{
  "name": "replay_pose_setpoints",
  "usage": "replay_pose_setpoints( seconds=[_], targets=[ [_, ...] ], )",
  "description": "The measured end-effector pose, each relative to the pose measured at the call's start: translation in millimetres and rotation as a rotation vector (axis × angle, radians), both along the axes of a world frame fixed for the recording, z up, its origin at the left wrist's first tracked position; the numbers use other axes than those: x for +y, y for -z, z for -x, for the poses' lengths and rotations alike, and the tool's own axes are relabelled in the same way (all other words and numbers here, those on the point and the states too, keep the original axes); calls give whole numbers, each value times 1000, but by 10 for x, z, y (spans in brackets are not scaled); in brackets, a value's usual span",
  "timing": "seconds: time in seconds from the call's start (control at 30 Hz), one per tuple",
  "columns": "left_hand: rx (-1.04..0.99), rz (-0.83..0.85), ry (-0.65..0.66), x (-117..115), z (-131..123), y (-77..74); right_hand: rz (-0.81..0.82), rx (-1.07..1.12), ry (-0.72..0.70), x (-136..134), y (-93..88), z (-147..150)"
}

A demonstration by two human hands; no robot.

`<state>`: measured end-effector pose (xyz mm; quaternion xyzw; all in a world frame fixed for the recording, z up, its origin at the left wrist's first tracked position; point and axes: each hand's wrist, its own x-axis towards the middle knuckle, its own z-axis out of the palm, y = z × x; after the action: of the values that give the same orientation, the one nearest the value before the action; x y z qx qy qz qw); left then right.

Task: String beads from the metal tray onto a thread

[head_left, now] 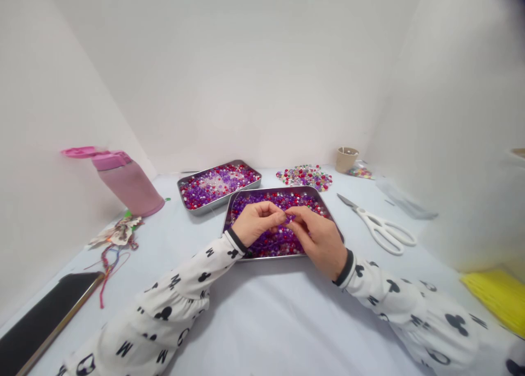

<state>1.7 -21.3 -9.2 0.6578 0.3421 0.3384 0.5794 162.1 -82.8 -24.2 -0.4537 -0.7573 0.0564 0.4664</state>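
Fingertips (283, 216) of the left hand (256, 223) and right hand (318, 236) pinch narrowly on a small purple bead (289, 219) above a metal tray (274, 258).

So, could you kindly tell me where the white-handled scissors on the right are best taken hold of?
I'd grip the white handle loops from the near right, using the right hand. The scissors seem to lie flat with the blades pointing away to the far left, so the loops sit closest to that hand, well clear of the points.

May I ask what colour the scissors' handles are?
The scissors' handles are white, as the head view shows.
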Motion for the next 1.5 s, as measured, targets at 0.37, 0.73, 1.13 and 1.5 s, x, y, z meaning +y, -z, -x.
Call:
replay_pose_setpoints(
  seconds=[0.37, 0.73, 1.13, 1.5],
  targets=[
    [33, -244, -105, -67, -26, -37, 144, 198, 94, 8, -69, -36],
    [66, -375, -149, -107, -31, -40, 264, 168, -112, 74, -108, -70],
    [215, -473, -104, -150, -2, -37, 476, 230, -238, 109, -114, -82],
    [463, -756, -121, -232, 14, -342, 591, 423, -422, 185, -58, -111]
  ],
)
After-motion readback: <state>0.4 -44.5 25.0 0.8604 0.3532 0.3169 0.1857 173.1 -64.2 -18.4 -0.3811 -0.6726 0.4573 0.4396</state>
